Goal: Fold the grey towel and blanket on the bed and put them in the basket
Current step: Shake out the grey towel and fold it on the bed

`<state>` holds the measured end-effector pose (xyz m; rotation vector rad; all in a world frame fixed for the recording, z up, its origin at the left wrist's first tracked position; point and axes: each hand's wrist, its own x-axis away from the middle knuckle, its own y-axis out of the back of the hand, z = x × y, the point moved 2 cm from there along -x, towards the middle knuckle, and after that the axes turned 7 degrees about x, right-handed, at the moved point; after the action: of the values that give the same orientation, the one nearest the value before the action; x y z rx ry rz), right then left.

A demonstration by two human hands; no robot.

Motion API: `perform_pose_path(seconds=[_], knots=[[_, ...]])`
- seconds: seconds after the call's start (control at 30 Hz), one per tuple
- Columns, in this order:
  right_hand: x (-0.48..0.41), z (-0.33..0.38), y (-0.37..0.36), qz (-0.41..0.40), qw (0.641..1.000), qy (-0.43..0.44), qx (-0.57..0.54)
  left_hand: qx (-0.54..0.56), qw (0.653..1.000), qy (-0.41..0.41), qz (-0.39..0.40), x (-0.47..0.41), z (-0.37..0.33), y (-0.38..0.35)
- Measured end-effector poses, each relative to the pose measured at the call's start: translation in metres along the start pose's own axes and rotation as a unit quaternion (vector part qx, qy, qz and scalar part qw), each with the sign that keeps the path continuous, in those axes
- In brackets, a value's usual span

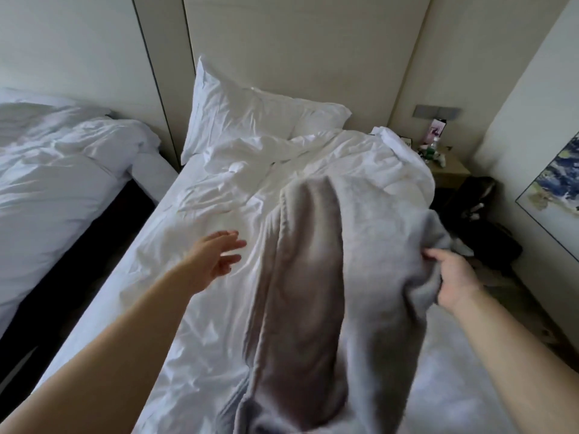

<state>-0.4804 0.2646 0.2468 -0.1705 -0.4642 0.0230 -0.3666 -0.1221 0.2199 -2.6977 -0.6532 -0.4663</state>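
Rumpled white bed [194,308] carries the grey cloth [360,245] (towel or blanket, hard to tell), long axis near to far, your right grip [451,277] clamped on its right edge, your left grip [216,261] spread, empty, nearer its free left edge.

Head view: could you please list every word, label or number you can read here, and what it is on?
None can be read.
The pink card on the nightstand: too blurred.
The bottle beside it: label too small.
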Motion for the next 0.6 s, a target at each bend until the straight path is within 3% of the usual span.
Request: perform_pose_path(seconds=[0.13, 0.27, 0.43, 0.6], knots=[[-0.008, -0.127, 0.037, -0.077, 0.973, -0.187, 0.113, -0.096, 0.984, 0.151, -0.025, 0.008, 0.105, 0.017], [0.009, -0.216, 0.085, -0.123, 0.933, -0.301, 0.158, -0.126, 0.956, 0.261, -0.048, 0.03, 0.178, 0.031], [0.019, -0.249, 0.096, -0.158, 0.922, -0.325, 0.139, -0.188, 0.929, 0.314, -0.046, 0.042, 0.219, 0.034], [-0.004, -0.269, 0.096, -0.177, 0.926, -0.306, 0.13, -0.274, 0.917, 0.284, -0.055, 0.006, 0.254, 0.032]])
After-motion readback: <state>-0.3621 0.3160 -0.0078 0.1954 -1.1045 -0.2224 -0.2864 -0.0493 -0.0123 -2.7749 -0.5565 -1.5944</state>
